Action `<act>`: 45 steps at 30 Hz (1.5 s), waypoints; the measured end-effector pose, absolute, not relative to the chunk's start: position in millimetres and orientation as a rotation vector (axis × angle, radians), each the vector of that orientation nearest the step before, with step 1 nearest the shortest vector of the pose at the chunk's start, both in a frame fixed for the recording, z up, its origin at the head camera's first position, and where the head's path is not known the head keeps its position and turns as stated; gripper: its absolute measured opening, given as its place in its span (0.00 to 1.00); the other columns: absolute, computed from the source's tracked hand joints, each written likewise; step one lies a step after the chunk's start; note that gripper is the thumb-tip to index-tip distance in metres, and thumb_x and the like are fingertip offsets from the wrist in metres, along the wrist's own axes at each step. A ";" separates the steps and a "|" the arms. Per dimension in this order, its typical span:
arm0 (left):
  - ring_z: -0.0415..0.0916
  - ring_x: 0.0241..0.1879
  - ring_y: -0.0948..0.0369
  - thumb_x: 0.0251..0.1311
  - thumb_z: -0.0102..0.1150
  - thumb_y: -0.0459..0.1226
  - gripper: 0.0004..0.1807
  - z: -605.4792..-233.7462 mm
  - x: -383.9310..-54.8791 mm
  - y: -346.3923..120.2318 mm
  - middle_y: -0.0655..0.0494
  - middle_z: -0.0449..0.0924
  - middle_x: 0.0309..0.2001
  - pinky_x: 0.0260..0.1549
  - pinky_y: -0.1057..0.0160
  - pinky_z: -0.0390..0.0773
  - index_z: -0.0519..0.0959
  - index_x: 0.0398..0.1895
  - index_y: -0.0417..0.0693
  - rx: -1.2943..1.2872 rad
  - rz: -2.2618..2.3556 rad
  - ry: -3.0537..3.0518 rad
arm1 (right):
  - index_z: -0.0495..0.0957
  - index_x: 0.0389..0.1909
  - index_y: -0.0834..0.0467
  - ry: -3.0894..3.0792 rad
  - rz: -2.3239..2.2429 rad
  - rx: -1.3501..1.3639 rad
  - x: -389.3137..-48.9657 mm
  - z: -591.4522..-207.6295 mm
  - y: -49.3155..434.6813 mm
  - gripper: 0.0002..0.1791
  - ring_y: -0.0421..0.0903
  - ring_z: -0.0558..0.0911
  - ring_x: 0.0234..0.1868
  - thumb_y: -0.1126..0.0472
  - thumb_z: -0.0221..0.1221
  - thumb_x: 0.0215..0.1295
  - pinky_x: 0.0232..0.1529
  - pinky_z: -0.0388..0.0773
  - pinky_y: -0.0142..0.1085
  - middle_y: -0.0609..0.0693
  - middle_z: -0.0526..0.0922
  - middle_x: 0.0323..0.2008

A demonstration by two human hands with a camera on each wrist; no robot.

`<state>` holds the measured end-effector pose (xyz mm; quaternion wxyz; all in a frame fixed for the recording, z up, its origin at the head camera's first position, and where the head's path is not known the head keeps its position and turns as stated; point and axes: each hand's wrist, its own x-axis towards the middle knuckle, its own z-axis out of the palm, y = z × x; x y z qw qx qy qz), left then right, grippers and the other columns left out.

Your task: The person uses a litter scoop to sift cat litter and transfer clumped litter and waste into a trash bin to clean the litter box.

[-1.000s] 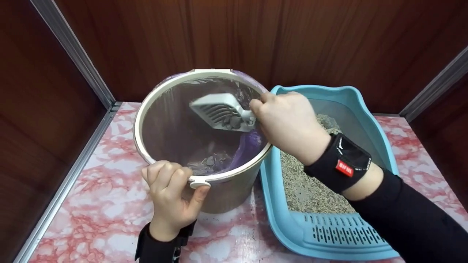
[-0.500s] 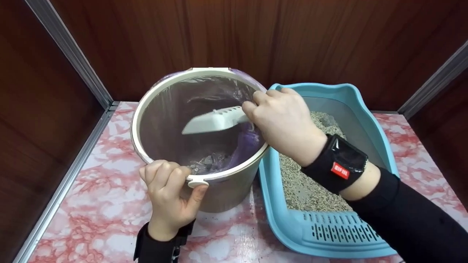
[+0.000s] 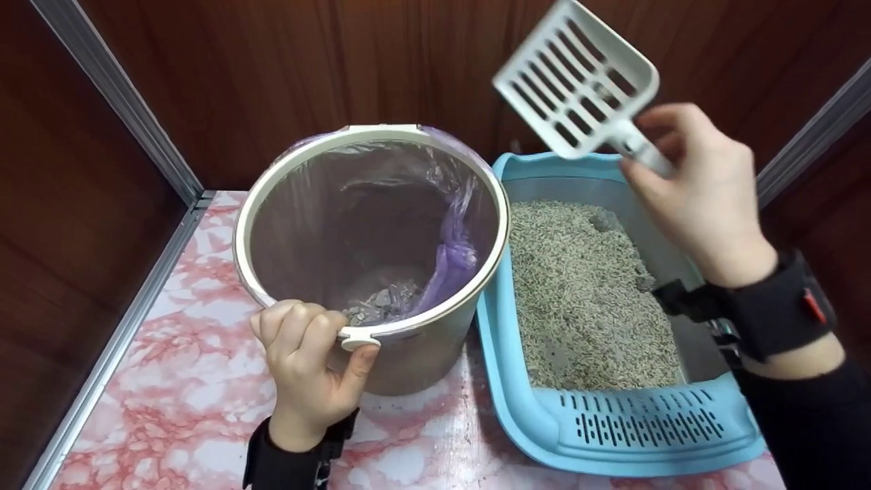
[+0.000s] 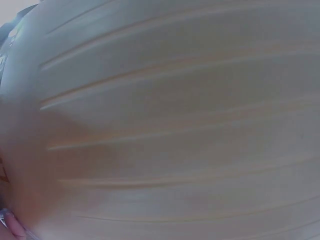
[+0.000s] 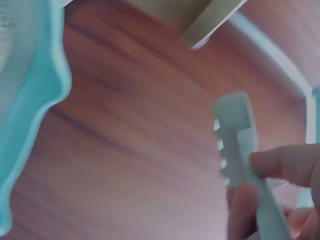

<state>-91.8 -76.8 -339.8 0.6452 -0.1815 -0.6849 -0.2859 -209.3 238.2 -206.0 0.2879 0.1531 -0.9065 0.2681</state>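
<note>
My left hand (image 3: 303, 371) grips the front rim of a round, lined trash bin (image 3: 425, 357), fingers over the edge and thumb on the outside. Ribbed bin wall (image 4: 175, 120) fills the left wrist view. Up at the right, my right hand (image 3: 711, 187) holds a slotted litter scoop (image 3: 578, 85) by its handle, above the back of a blue litter box (image 3: 510, 401). A small bit is lodged in one of the slots. The right wrist view shows thumb and fingers pinching the scoop's handle (image 5: 267, 210). Grey clumps (image 3: 384, 303) lie at the bottom of the bin.
Tan pellet litter (image 3: 585, 292) with some grey patches covers much of the box floor. Purple bag plastic (image 3: 452, 262) bunches inside the bin's right side. Brown wood-look panels (image 3: 286, 61) stand behind and at both sides. The bin stands close against the box's left side.
The scoop tipped over inside the bin, then my right hand lifted it out, up and to the right, over the litter box. My left hand keeps its grip on the rim.
</note>
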 end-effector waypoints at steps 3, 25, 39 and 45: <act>0.60 0.29 0.49 0.66 0.49 0.59 0.30 -339.2 -90.2 -77.6 0.51 0.64 0.22 0.36 0.51 0.53 0.69 0.19 0.44 -0.407 -0.656 -1.555 | 0.71 0.58 0.62 -2.607 0.816 0.274 -209.7 -224.0 268.1 0.28 0.41 0.74 0.30 0.65 0.66 0.56 0.28 0.69 0.24 0.60 0.79 0.38; 0.59 0.30 0.49 0.65 0.50 0.60 0.30 -338.7 -83.6 -79.9 0.51 0.65 0.21 0.37 0.51 0.52 0.69 0.19 0.43 -0.387 -0.654 -1.530 | 0.69 0.16 0.58 -3.255 0.067 0.368 -177.8 -296.1 334.1 0.11 0.51 0.68 0.17 0.69 0.57 0.54 0.14 0.62 0.45 0.53 0.69 0.17; 0.59 0.29 0.49 0.66 0.50 0.59 0.30 -340.0 -83.0 -79.3 0.52 0.64 0.21 0.36 0.51 0.52 0.68 0.18 0.44 -0.395 -0.652 -1.528 | 0.75 0.27 0.68 -3.300 0.153 0.014 -229.0 -329.2 318.6 0.05 0.64 0.78 0.26 0.68 0.58 0.55 0.20 0.71 0.51 0.70 0.77 0.28; 0.59 0.29 0.49 0.66 0.50 0.59 0.30 -339.7 -83.1 -80.3 0.52 0.64 0.21 0.36 0.51 0.52 0.68 0.18 0.44 -0.394 -0.642 -1.531 | 0.74 0.30 0.69 -3.256 0.219 -0.073 -247.9 -337.3 314.3 0.10 0.67 0.78 0.30 0.64 0.57 0.60 0.21 0.71 0.53 0.74 0.76 0.32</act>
